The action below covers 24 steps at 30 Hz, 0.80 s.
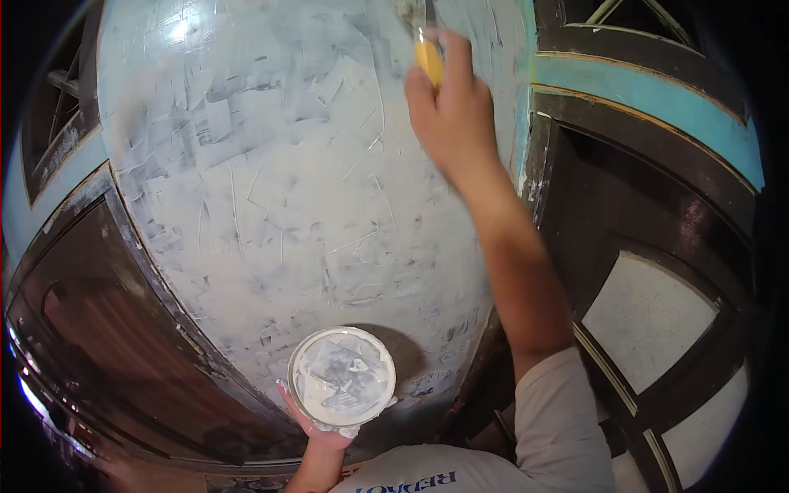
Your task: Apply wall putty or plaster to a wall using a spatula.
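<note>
My right hand [450, 123] is raised high, closed around the yellow handle of a putty knife [428, 62]. The knife's metal blade points up against the upper wall, blurred near the picture's top edge. Low in the middle, my left hand [319, 434] supports a round white tub [393, 382] from beneath and along its side. White putty [349, 371] is smeared over the inside of the tub, and traces of it are on my left fingers. Most of the left fingers are hidden under the tub. Before me stands a wall [304, 189] covered in uneven white and grey putty strokes.
A dark brown wooden door [99, 329] flanks the wall on the left. To the right are another dark wooden frame [641, 189] with pale panels [649, 308] and a turquoise painted strip [657, 99]. Latticed openings [641, 16] sit above. The wall's glossy upper left reflects light.
</note>
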Each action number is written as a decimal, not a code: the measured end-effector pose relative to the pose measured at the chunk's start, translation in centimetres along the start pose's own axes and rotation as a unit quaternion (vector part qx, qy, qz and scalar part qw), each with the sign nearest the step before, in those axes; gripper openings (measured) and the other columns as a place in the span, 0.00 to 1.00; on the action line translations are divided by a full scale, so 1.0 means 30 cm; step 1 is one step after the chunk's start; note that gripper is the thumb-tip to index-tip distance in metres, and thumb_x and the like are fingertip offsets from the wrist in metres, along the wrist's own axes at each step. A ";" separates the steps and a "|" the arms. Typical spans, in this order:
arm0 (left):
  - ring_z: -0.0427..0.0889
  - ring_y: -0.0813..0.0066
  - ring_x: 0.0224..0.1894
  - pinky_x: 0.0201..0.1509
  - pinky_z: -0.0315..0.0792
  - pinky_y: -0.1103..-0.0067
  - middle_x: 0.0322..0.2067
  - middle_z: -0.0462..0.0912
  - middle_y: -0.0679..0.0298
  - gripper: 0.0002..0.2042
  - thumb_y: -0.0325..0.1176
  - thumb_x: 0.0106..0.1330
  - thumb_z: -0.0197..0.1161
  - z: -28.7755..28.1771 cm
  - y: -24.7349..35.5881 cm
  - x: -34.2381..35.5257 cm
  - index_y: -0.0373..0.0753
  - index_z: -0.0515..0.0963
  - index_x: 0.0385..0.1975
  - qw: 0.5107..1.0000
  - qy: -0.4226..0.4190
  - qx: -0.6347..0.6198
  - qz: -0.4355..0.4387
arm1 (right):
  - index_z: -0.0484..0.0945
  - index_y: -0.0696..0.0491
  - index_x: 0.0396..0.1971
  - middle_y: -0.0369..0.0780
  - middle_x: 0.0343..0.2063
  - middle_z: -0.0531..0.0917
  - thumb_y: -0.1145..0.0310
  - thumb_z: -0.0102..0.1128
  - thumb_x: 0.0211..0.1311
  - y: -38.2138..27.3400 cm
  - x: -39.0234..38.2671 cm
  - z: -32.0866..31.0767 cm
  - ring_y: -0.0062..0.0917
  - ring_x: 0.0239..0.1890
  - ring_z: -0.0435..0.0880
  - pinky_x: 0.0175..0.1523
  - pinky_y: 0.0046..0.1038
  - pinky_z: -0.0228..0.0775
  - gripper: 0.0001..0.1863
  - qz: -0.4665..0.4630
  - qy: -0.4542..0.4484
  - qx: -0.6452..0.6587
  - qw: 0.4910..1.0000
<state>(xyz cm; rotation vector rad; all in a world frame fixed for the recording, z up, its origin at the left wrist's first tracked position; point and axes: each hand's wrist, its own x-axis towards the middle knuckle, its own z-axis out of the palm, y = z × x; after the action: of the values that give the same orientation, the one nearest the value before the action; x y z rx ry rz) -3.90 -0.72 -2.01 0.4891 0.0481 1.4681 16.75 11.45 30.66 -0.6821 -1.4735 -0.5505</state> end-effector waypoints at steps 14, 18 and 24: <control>0.59 0.55 0.68 0.70 0.55 0.56 0.69 0.55 0.59 0.37 0.66 0.68 0.33 0.051 0.054 -0.037 0.48 0.55 0.69 0.928 -0.038 0.339 0.149 | 0.68 0.52 0.52 0.49 0.31 0.80 0.66 0.58 0.58 -0.058 -0.322 0.002 0.48 0.33 0.80 0.36 0.45 0.73 0.21 0.045 -0.136 -0.052 0.988; 0.60 0.54 0.67 0.68 0.57 0.56 0.68 0.56 0.60 0.36 0.66 0.68 0.33 0.015 0.045 -0.040 0.47 0.56 0.68 0.998 -0.024 -0.028 0.044 | 0.69 0.52 0.55 0.46 0.30 0.80 0.67 0.62 0.57 -0.035 -0.803 -0.049 0.43 0.27 0.80 0.29 0.41 0.74 0.25 0.083 -0.171 -0.048 0.980; 0.61 0.52 0.66 0.65 0.62 0.52 0.68 0.57 0.60 0.39 0.69 0.64 0.37 -0.072 0.055 -0.007 0.49 0.57 0.68 0.998 0.028 0.019 0.056 | 0.70 0.54 0.52 0.48 0.32 0.82 0.65 0.65 0.55 -0.001 -1.165 -0.148 0.44 0.28 0.83 0.32 0.41 0.77 0.25 0.105 -0.187 -0.010 0.977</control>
<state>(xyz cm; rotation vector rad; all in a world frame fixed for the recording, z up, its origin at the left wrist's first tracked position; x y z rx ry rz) -6.17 -0.25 -3.44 0.4877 0.0939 1.5933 18.54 5.70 -4.05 -0.9839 -1.7185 -0.2817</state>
